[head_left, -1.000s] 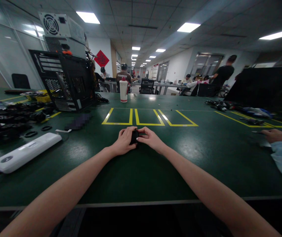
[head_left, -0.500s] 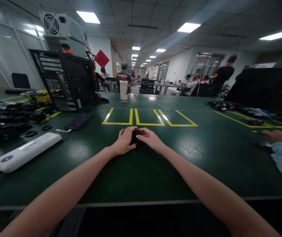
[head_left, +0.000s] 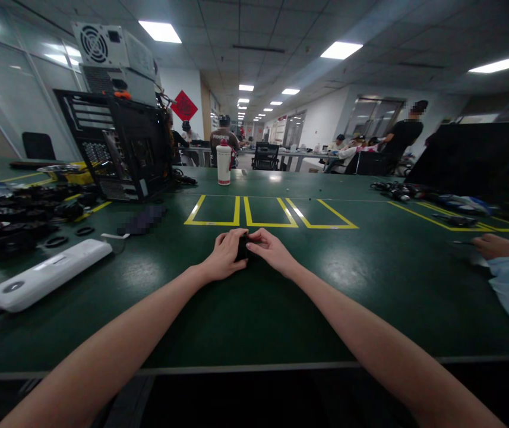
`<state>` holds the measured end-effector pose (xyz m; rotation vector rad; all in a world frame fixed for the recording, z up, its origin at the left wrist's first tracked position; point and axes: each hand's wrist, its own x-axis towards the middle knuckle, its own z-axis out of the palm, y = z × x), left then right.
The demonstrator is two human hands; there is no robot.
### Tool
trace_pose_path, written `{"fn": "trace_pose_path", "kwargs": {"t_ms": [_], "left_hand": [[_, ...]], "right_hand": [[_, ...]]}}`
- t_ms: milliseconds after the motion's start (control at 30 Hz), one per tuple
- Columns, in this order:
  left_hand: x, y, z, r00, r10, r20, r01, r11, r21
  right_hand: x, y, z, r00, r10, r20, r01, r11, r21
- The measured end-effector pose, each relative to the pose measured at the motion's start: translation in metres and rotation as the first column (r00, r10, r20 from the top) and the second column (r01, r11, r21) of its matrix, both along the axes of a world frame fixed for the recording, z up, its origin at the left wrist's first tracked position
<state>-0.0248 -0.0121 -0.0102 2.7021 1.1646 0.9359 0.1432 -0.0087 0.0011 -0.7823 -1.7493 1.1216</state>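
Note:
A small black object (head_left: 242,248) is held between my hands just above or on the green table; its kind cannot be made out. My left hand (head_left: 225,255) wraps it from the left, fingers over its top and far side, thumb along the near side. From the right, the fingertips and thumb of my right hand (head_left: 269,249) pinch at its right edge. Much of the object is covered by my fingers. Just beyond my hands, yellow tape outlines (head_left: 272,225) mark the green table (head_left: 254,321).
A white power strip (head_left: 51,274) and black rings (head_left: 56,242) lie at the left, near a computer case (head_left: 123,145) with power supplies (head_left: 111,47) stacked on top. A white cup (head_left: 224,163) stands ahead. At the right edge is another person's hand (head_left: 495,245), with cables (head_left: 399,190) farther back.
My hands stay in the same place around the black object, with only a slight shift of my right fingers. The other person's hand at the right has moved slightly.

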Motion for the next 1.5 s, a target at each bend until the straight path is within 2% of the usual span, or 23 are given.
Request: {"fn": "trace_pose_path", "kwargs": {"t_ms": [200, 333, 467, 633, 900, 1067, 1233, 1500], "left_hand": [[-0.001, 0.0, -0.001, 1.0, -0.005, 0.0, 0.005, 1.0, -0.003], [-0.001, 0.0, 0.0, 1.0, -0.009, 0.002, 0.009, 1.0, -0.006], [-0.001, -0.001, 0.001, 1.0, -0.007, 0.006, 0.007, 1.0, 0.0], [0.0, -0.001, 0.0, 1.0, 0.007, 0.004, -0.007, 1.0, 0.007], [0.0, 0.0, 0.0, 1.0, 0.011, -0.009, -0.011, 1.0, -0.011], [0.0, -0.002, 0.002, 1.0, 0.007, -0.007, -0.008, 1.0, -0.015], [0.0, -0.003, 0.002, 1.0, 0.005, -0.002, -0.005, 1.0, -0.015], [0.001, -0.002, 0.002, 1.0, 0.001, 0.002, -0.001, 1.0, -0.015]], "right_hand": [[0.0, -0.004, 0.006, 0.999, -0.047, 0.009, 0.048, 0.992, -0.115], [0.001, -0.006, 0.01, 1.0, -0.007, 0.01, 0.008, 0.985, -0.17], [0.003, -0.004, 0.004, 0.999, 0.041, -0.032, -0.045, 0.991, -0.123], [0.004, 0.001, -0.003, 1.0, 0.01, 0.003, -0.01, 1.0, -0.026], [0.0, -0.002, 0.0, 0.998, -0.059, 0.001, 0.059, 0.998, -0.032], [0.001, -0.002, 0.002, 0.999, -0.022, 0.031, 0.025, 0.992, -0.122], [0.004, -0.001, -0.001, 0.999, 0.035, -0.04, -0.039, 0.996, -0.085], [0.001, -0.005, 0.002, 0.999, -0.016, -0.046, 0.014, 0.999, -0.048]]}}
